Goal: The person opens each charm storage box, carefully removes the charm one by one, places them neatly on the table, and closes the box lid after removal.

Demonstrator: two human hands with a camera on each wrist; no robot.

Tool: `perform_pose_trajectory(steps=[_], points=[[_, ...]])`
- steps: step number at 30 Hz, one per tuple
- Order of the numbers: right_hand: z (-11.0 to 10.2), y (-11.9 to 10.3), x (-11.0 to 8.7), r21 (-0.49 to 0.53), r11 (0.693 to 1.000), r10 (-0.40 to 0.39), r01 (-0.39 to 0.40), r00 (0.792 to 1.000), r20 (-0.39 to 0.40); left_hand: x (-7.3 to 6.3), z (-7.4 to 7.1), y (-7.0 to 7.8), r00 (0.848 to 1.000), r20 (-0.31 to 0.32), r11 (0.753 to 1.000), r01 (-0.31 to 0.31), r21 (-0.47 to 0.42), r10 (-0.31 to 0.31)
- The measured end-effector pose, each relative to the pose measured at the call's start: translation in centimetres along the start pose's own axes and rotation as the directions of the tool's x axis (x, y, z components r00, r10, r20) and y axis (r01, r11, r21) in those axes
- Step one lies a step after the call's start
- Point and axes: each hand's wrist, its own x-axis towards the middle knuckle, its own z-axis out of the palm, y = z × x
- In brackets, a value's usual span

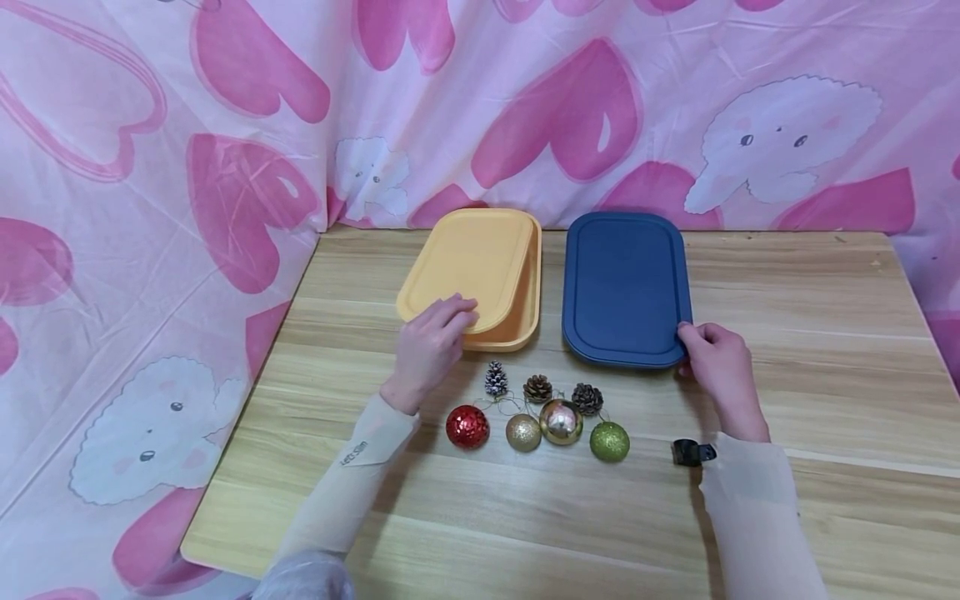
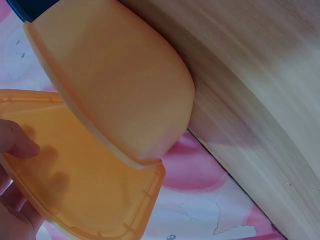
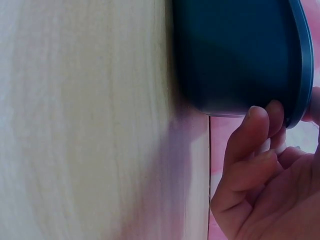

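My left hand point(image 1: 431, 346) pinches the near edge of a yellow lid point(image 1: 468, 262), thumb underneath and fingers on top. The lid sits tilted and shifted left over a yellow rectangular container point(image 1: 530, 312), whose right side shows open below it. At the near right corner of a dark blue container, my right hand point(image 1: 720, 367) grips the rim of its blue lid point(image 1: 626, 287), thumb on top and fingers curled below. That lid lies over the whole container. In the right wrist view the blue container's wall point(image 3: 225, 60) stands on the table.
Before the containers lie three pine cones point(image 1: 537, 389), a red bauble point(image 1: 467, 427), a glittery gold bauble point(image 1: 522, 432), a shiny gold bauble point(image 1: 561, 422) and a green bauble point(image 1: 610, 442). A black clip-like piece point(image 1: 692, 452) is by the right wrist. A pink curtain point(image 1: 525, 100) hangs behind the wooden table point(image 1: 825, 350).
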Motion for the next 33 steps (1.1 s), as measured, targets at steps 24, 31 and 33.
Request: perform_pose_trajectory(steps=[24, 31, 33], points=[[0.0, -0.2, -0.2, -0.003, 1.000, 0.002, -0.002, 1.000, 0.004, 0.9, 1.3, 1.4, 0.989, 0.148, 1.000, 0.013, 0.014, -0.015], [0.0, -0.3, -0.2, 0.004, 1.000, 0.008, -0.008, 1.000, 0.006, 1.3, 1.4, 1.7, 0.988, 0.156, 1.000, 0.012, 0.003, -0.012], [-0.1, -0.3, -0.2, 0.005, 1.000, 0.009, -0.009, 1.000, 0.007, 1.3, 1.3, 1.8, 0.985, 0.172, 1.000, 0.015, 0.002, -0.015]])
